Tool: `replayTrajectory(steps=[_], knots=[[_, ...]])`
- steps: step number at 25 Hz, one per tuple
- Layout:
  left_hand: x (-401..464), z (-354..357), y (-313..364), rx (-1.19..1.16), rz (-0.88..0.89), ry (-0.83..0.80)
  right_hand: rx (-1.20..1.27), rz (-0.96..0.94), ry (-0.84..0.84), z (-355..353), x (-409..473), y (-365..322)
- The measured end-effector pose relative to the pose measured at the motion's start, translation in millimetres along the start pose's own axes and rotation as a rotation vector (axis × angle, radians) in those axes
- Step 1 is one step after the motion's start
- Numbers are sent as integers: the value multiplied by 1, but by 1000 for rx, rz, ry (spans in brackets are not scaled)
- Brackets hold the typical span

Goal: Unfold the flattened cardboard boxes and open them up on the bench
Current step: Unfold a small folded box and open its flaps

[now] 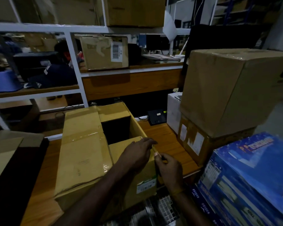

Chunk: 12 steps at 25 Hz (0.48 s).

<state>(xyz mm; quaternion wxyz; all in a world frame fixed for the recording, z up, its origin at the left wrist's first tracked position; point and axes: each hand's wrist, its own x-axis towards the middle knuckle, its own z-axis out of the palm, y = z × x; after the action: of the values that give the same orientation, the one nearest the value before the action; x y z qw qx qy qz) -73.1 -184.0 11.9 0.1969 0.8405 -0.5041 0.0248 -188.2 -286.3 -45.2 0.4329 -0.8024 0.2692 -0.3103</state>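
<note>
A cardboard box (95, 149) stood half-opened on the bench (163, 137), left hand (136, 154) resting flat on a flap, right hand (169, 167) pinching its edge. Tugged hard, the flap might tear.

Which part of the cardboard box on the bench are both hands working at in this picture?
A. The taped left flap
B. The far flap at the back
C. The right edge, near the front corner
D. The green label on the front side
C: the left hand rests on the cardboard box at its right edge, and the right hand pinches that same edge near the front corner.
</note>
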Motion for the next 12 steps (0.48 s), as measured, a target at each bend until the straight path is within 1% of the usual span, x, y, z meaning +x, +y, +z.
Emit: replayTrajectory(steps=[2,3,5,8,12], knots=[[-4,-2,3,69,-12,101,-183,-68,-2,-5,1,-9],[-7,-4,6,91,-13,155,-272,-114,30,-6,1,-12],[-21,-6,10,160,-34,249,-367,-220,73,-2,-2,-18],[-54,-2,13,294,-144,398,-441,-353,0,10,-6,-20],[-92,-5,15,280,-314,450,-442,-451,-147,19,-6,-36]])
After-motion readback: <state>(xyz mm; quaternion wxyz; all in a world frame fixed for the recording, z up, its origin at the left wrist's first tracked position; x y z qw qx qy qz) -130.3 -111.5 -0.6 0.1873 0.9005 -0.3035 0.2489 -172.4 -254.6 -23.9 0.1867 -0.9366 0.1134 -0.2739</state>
